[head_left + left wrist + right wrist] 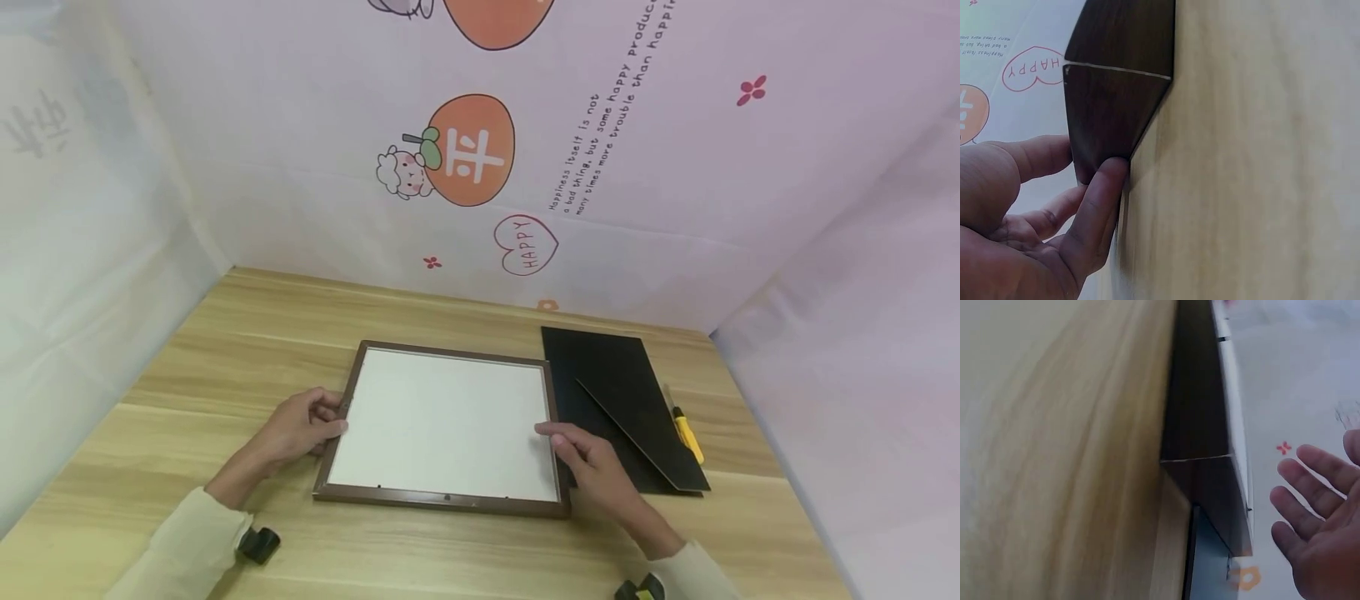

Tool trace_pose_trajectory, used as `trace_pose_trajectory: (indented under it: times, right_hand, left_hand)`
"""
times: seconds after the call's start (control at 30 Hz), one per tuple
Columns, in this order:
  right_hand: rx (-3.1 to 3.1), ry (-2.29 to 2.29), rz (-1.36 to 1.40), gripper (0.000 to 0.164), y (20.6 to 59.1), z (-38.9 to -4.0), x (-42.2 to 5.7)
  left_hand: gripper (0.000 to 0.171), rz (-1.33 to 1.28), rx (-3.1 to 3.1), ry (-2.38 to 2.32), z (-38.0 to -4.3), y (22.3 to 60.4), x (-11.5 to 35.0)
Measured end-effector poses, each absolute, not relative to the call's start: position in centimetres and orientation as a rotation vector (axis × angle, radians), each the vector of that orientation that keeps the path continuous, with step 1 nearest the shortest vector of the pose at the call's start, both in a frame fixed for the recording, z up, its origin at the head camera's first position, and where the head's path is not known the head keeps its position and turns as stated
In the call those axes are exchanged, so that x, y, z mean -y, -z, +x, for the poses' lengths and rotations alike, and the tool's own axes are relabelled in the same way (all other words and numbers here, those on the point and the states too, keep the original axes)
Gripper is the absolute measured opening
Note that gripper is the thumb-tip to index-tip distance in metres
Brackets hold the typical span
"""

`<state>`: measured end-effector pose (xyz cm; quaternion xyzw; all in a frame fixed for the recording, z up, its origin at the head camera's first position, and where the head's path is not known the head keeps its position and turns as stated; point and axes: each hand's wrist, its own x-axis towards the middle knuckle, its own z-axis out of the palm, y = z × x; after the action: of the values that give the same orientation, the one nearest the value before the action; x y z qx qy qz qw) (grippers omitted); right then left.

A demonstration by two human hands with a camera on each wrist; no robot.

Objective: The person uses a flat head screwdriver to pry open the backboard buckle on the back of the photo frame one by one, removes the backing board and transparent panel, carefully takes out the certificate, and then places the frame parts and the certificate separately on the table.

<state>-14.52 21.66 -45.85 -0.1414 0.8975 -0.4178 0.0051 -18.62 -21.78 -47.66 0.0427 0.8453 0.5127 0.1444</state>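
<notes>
A brown picture frame (442, 497) lies on the wooden table with a white panel (450, 421) inside its rim. My left hand (303, 425) grips the frame's left side, the thumb on the rim; in the left wrist view, fingers (1100, 194) touch the dark outer side. Over the frame's right side is my right hand (596, 467), its index finger pointing across the rim above the white panel. The right wrist view shows the right hand (1329, 512) with fingers spread, apart from the frame's side (1200, 406).
Black boards (600, 358), one leaning or lying slanted over another, are right of the frame. Beyond them lies a screwdriver (686, 435) with a yellow and black handle. Printed white sheeting (315, 150) walls the wooden table (247, 333) at the back and sides.
</notes>
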Motion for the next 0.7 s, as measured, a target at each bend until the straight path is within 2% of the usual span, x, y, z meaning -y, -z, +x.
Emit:
trace_pose_trajectory:
  times: [0.17, 0.5, 0.7]
  right_hand:
    - [-2.802, 1.190, -0.663, 0.034, 46.0, -14.6, -20.4]
    - [-2.613, 1.194, -0.617, 0.043, 45.8, -15.1, -19.1]
    - [-2.605, 1.118, -0.703, 0.045, 46.1, -15.2, -18.5]
  left_hand:
    - [0.046, 0.112, -2.431, -1.485, -18.4, 47.6, 21.7]
    - [0.040, 0.110, -2.428, -1.496, -18.1, 47.6, 21.8]
    - [0.038, 0.092, -2.431, -1.488, -17.9, 47.6, 21.9]
